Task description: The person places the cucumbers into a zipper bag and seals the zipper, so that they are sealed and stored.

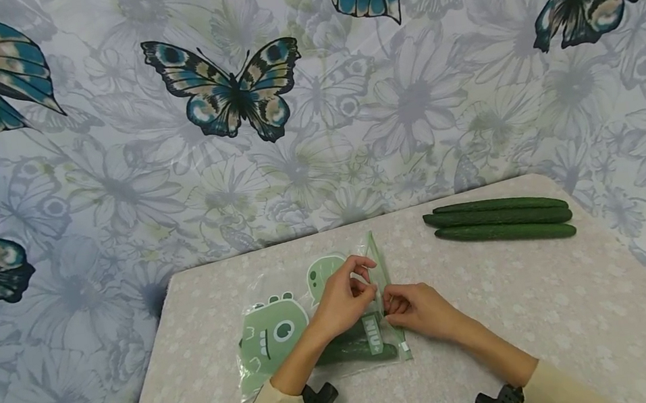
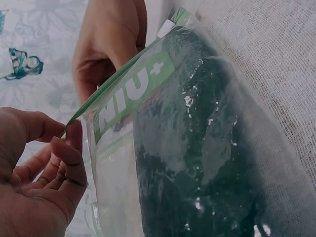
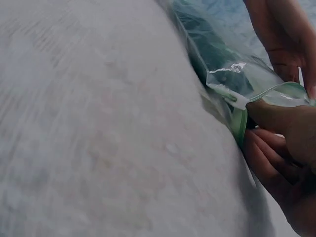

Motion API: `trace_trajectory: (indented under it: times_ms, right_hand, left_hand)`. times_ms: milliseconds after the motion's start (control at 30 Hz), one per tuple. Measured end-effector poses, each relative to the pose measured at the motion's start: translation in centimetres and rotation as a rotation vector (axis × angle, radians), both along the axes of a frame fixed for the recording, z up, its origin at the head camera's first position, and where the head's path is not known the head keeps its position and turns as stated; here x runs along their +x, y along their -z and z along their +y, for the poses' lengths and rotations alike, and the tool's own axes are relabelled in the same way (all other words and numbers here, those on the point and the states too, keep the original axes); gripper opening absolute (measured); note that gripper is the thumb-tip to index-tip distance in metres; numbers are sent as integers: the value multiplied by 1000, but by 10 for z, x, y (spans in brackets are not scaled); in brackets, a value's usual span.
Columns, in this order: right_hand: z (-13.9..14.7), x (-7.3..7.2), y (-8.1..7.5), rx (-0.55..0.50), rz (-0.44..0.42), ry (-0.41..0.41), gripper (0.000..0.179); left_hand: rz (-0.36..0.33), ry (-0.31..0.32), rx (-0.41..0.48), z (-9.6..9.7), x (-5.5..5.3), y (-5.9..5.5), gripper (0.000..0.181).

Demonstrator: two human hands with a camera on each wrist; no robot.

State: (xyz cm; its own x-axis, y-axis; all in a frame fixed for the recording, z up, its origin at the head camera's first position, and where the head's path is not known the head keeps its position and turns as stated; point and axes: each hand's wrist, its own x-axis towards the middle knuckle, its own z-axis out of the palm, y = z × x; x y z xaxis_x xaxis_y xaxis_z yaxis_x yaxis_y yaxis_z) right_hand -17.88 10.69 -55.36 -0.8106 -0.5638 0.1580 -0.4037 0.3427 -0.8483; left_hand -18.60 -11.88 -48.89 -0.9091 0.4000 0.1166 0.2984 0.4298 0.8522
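A clear slider bag (image 1: 276,337) with a green dinosaur print lies on the table, a dark green cucumber (image 1: 355,352) inside it. Its green zip strip (image 1: 377,262) runs along the right side. My left hand (image 1: 342,301) pinches the bag's mouth between thumb and fingers, partway along the strip. Just beside it, my right hand (image 1: 426,310) grips the same edge from the right. In the right wrist view the bag's mouth gapes between the hands, and the white slider (image 3: 238,100) sits right by the right thumb. "NIU+" lettering (image 2: 131,89) faces the left wrist view.
Several loose cucumbers (image 1: 499,219) lie side by side at the back right of the table (image 1: 494,288), which has a pale patterned cloth. Behind it hangs a butterfly-print backdrop (image 1: 349,123). Black wrist devices (image 1: 320,398) are on both forearms.
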Motion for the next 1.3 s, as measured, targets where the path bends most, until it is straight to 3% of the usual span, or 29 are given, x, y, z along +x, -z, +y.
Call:
trace_trajectory:
  times_ms: [67,200,433,600,700,833,1067,1300]
  right_hand:
    - [0,-1,-1,-13,-10,-3,13]
    - [5,-1,-1,-51,-126,-26,13]
    - [8,3,-1,-50,-98,-148,35]
    - [15,5,2,-145,-236,-106,41]
    - [30,6,0,-173,-254,-62,38]
    - [61,5,-8,-158,-207,16,38]
    - [129,0,-18,-115,-26,161,37]
    - [193,0,-26,-71,101,249,36]
  left_hand:
    - [0,-2,2,1,0,0,36]
    - [-8,0,-7,2,-1,0,35]
    - [-23,-20,-8,-2,-1,-2,35]
    - [-17,-26,-7,-4,0,1,34]
    - [-16,-18,4,-4,1,2,34]
    - [-17,-16,15,-3,3,3,34]
    - [-16,-24,10,-8,5,2,37]
    - [-23,-33,13,-11,7,1,36]
